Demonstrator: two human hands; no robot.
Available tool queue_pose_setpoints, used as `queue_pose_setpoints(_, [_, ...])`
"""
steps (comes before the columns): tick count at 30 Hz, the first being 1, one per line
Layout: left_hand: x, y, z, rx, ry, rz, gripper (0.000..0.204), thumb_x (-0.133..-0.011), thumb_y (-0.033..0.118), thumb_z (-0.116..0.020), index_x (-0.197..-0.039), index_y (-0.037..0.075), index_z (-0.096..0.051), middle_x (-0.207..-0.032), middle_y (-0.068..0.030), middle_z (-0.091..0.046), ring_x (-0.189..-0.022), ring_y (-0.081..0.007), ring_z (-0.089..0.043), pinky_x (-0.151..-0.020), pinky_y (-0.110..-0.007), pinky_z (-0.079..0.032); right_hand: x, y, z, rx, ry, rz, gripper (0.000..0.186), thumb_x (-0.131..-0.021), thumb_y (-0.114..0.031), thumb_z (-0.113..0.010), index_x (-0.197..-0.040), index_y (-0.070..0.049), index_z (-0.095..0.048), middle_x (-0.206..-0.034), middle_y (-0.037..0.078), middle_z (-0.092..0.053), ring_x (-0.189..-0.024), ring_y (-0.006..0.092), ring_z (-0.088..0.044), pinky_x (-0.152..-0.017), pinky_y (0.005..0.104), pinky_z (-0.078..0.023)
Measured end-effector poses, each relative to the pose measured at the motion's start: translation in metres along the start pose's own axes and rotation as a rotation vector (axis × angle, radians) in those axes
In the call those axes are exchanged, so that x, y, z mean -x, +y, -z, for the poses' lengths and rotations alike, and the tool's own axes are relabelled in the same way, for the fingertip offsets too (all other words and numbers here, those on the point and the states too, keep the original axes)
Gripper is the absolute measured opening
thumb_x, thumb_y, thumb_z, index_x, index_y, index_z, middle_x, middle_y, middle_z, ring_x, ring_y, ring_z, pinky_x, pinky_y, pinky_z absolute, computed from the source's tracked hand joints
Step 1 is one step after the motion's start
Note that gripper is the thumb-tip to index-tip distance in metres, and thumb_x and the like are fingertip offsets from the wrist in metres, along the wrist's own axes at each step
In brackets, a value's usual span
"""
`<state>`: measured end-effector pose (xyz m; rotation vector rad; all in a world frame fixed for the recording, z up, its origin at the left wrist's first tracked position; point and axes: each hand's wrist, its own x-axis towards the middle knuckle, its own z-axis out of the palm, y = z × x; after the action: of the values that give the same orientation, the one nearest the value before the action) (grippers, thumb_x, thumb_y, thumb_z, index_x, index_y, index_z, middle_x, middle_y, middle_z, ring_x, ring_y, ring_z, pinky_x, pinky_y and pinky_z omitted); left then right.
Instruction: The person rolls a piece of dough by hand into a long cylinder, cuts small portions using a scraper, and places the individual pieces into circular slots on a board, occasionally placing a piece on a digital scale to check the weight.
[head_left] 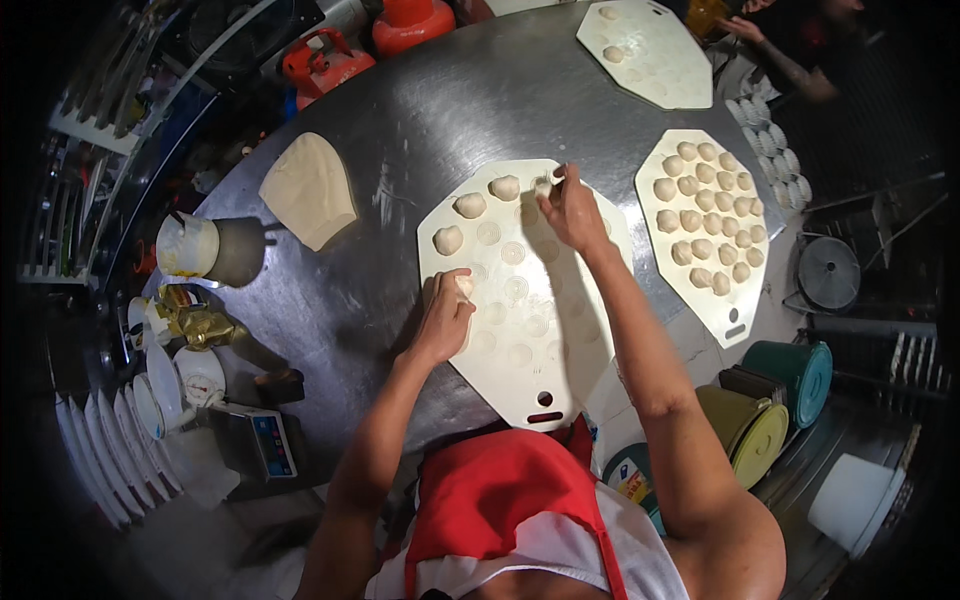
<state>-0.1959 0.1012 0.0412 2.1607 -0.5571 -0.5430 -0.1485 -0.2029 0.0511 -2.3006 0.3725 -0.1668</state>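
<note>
In front of me on the steel table lies a pale eight-sided board (505,390) with round ring marks and a slotted handle end. Three dough balls (470,206) sit along its far left edge. My left hand (443,320) curls around another dough ball (464,284) at the board's left side, its fingers closed on it. At the far right edge, my right hand (576,214) has its fingers bent around a small dough ball (543,187), partly hidden by them. Both forearms reach over the board from below.
A large dough slab (310,190) rests on the table (400,110) at left, near a white pot (187,245) and a scale (262,440). A second board (728,315) full of dough balls stands right. Farther back, a third board (680,85) lies near another person's hand (742,29).
</note>
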Motion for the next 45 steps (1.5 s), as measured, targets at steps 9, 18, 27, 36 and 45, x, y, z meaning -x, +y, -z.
queue_pose_setpoints(9, [0.011,-0.035,-0.031,0.559,0.041,0.141,0.075,-0.096,-0.015,-0.06,-0.164,0.005,-0.033,-0.153,-0.0169,-0.052,-0.138,-0.029,-0.054,-0.115,-0.039,-0.045,0.054,-0.041,-0.03,-0.07,-0.165,-0.19,0.055,-0.09,-0.045,-0.079,-0.116,0.002,-0.067,-0.114,0.028,-0.073,-0.112,0.0462,-0.069,-0.096,0.0511,-0.054])
queue_pose_setpoints(18, [0.028,0.001,-0.013,0.239,-0.238,-0.057,0.03,-0.106,0.026,-0.057,-0.108,-0.003,-0.063,-0.087,-0.0225,-0.072,-0.084,-0.0391,-0.074,-0.076,-0.052,-0.054,0.156,-0.092,-0.018,-0.06,-0.184,-0.115,0.056,-0.093,-0.052,-0.074,-0.102,0.003,-0.066,-0.086,0.024,-0.073,-0.082,0.0375,-0.074,-0.078,0.0461,-0.057])
queue_pose_setpoints(27, [0.002,0.058,-0.017,-0.305,-0.087,-0.32,0.03,-0.1,0.017,-0.059,-0.124,0.0,-0.055,-0.107,-0.0319,-0.07,-0.098,-0.0523,-0.069,-0.084,-0.059,-0.055,0.17,-0.133,0.0,-0.077,0.114,-0.076,0.03,-0.099,-0.027,-0.064,-0.093,0.003,-0.064,-0.082,0.029,-0.068,-0.078,0.0436,-0.069,-0.074,0.0485,-0.053])
queue_pose_setpoints(36, [-0.014,-0.006,-0.039,0.125,-0.161,0.235,0.051,-0.099,0.028,-0.053,-0.141,-0.001,-0.053,-0.132,-0.027,-0.063,-0.126,-0.0415,-0.063,-0.105,-0.046,-0.05,0.072,0.029,0.027,0.008,-0.001,0.007,0.036,-0.092,-0.014,-0.069,-0.122,0.004,-0.063,-0.121,0.025,-0.054,-0.104,0.0384,-0.063,-0.091,0.0452,-0.054])
queue_pose_setpoints(45, [-0.003,-0.003,-0.031,0.525,-0.103,0.039,0.065,-0.099,-0.001,-0.062,-0.159,-0.002,-0.038,-0.149,-0.0198,-0.056,-0.14,-0.026,-0.055,-0.117,-0.039,-0.043,0.049,0.043,0.008,-0.079,0.24,-0.123,0.044,-0.092,-0.033,-0.08,-0.118,-0.001,-0.068,-0.112,0.024,-0.069,-0.098,0.0435,-0.072,-0.086,0.0483,-0.057])
